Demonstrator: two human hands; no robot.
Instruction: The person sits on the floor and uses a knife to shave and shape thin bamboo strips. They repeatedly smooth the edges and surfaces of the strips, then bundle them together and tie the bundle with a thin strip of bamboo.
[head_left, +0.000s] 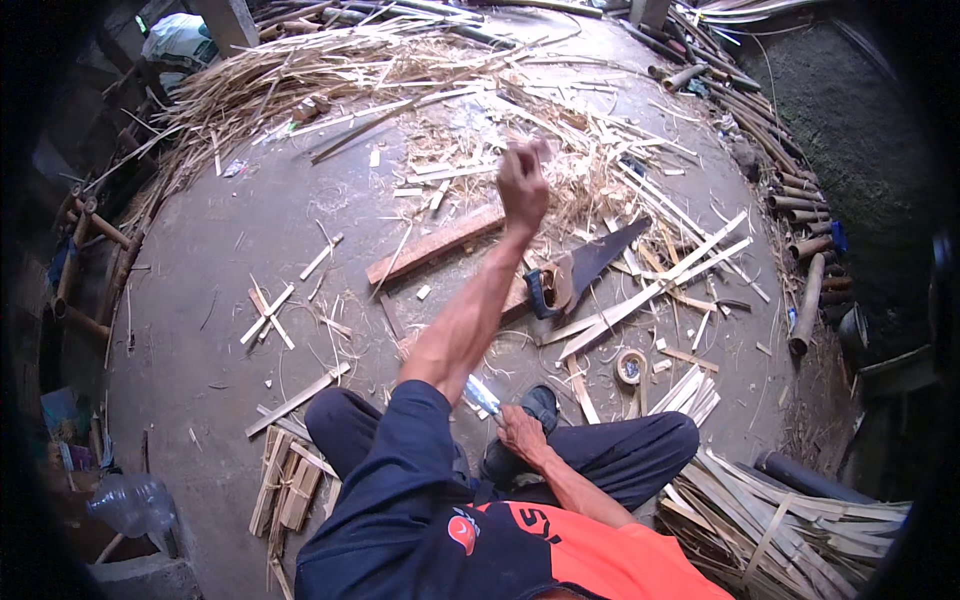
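At the far left edge a clear plastic bottle (133, 500) lies near the wall, and just right of it a small stack of short wooden pieces (287, 488) rests on the concrete floor (230, 250), with loose bamboo slivers scattered above it. Further in, a flat wooden plank (437, 243) lies at a slant among shavings. The person sits on the floor with knees spread, and the left hand (524, 183) is raised high on an outstretched arm, closed in a fist; it is blurred, so whether a thin strip runs from it cannot be told. Below, close to the body, the right hand (522, 432) is wrapped around the handle of a knife (482, 396) (its pale blade points up and to the left), just beside a dark shoe (541, 402). Right of the raised arm a handsaw (580, 270) with a dark blade lies on the shavings, near long split bamboo strips (660, 285). A small roll of tape (631, 366) sits lower right, and a big bundle of bamboo slats (790, 515) fills the right corner.
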